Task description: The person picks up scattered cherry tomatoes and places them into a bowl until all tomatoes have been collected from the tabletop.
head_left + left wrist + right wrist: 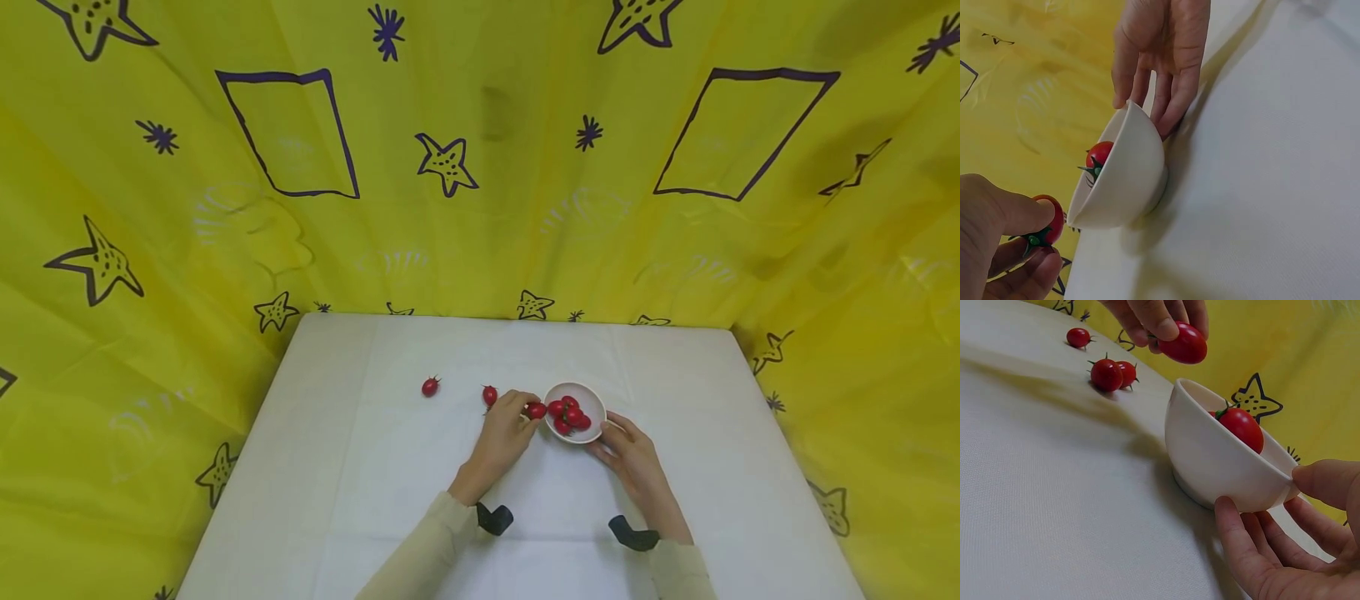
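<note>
One small oval red tomato with green stem leaves (1186, 345) is pinched between the thumb and the fingers of the left hand (504, 429). It is held in the air, just beside the left side of the rim of a round white bowl (1219, 459), and in the right wrist view a gap is seen between them. The bowl is held by the right hand (637, 458): the thumb is placed at the rim, and the other fingers are put against the outer wall, lower down. Whether the foot of the bowl is touching the worktop (420, 467), which is covered in white, cannot be told with certainty. The bowl is found somewhat right of the middle between the left and right edges of the worktop, and well apart from the far edge. Inside it, several red tomatoes (573, 415) are gathered in a pile. To the left of the bowl, three loose red tomatoes (1106, 375) are seen on the worktop; two are placed close together, and the third is set apart, nearer to the left edge. By the left hand this close pair is partly covered in the head view. Behind the far edge, a yellow curtain with dark drawn stars (480, 233) is hung.
</note>
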The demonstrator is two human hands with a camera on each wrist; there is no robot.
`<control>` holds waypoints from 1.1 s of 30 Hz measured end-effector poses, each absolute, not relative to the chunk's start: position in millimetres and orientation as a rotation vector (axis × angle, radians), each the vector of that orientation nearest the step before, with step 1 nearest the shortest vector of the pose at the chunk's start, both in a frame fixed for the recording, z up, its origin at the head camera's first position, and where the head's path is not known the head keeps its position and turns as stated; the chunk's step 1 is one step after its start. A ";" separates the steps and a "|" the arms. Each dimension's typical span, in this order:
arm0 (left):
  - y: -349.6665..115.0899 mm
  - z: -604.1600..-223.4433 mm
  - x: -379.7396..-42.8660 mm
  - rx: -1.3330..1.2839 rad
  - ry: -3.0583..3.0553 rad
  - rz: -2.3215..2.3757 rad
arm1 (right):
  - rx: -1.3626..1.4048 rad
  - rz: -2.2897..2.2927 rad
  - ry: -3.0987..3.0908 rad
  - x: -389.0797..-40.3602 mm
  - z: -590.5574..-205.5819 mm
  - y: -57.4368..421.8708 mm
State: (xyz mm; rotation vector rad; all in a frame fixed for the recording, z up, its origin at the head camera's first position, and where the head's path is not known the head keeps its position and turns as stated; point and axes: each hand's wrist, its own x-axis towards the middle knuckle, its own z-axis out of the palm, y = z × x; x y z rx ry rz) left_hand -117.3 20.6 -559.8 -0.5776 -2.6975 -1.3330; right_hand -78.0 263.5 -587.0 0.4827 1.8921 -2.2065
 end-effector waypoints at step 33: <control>60.0 -553.4 -149.0 -0.809 -2.753 -1.062 | 0.515 -2.247 1.843 -76.9 -580.4 262.6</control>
